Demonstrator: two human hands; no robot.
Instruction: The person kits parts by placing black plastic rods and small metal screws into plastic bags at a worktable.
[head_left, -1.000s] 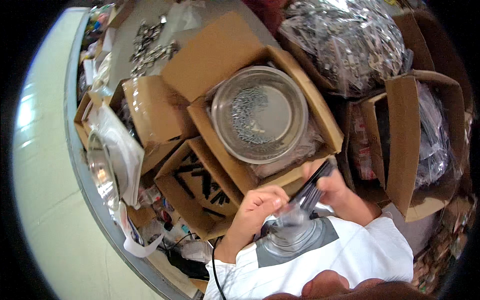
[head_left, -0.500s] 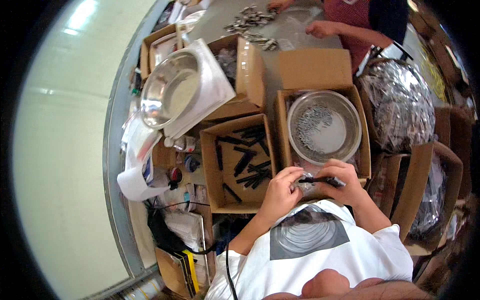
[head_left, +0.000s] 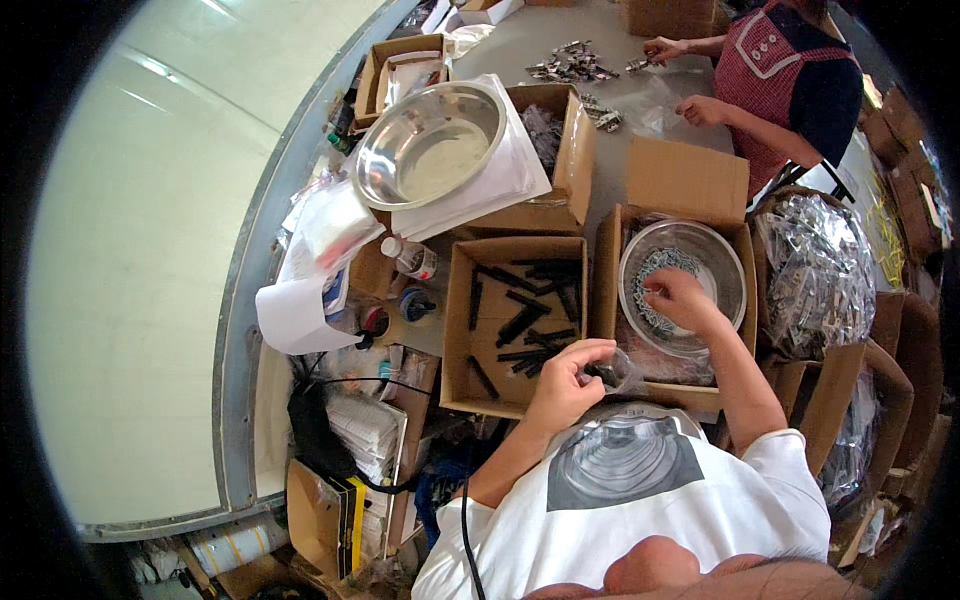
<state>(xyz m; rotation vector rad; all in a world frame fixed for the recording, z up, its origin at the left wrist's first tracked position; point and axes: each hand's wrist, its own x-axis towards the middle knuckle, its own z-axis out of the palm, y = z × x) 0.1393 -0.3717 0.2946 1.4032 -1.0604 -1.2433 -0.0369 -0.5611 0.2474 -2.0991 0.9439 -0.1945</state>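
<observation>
My left hand [head_left: 568, 385] is closed on a small clear plastic bag [head_left: 626, 374], held in front of my chest; something dark shows inside it. My right hand [head_left: 682, 300] reaches into a steel bowl [head_left: 733, 327]. Its fingers are drawn together at a heap of small silvery screws [head_left: 655, 263]; what lies between the fingertips is hidden. The bowl sits in an open cardboard box [head_left: 606, 275]. Left of that box, close to my left hand, another cardboard box [head_left: 457, 330] holds several black bar-shaped pieces [head_left: 522, 322].
A larger steel bowl [head_left: 440, 165] rests on stacked white sheets [head_left: 525, 175]. Beside it are a plastic bottle [head_left: 408, 257] and tape rolls. Clear-wrapped metal parts [head_left: 815, 270] fill a sack at right. Across the table, a co-worker's hands [head_left: 703, 110] are near metal pieces [head_left: 572, 65].
My right hand has left the dark piece and bag in front of my chest and moved forward into the bowl. My left hand keeps the bag. The view has shifted.
</observation>
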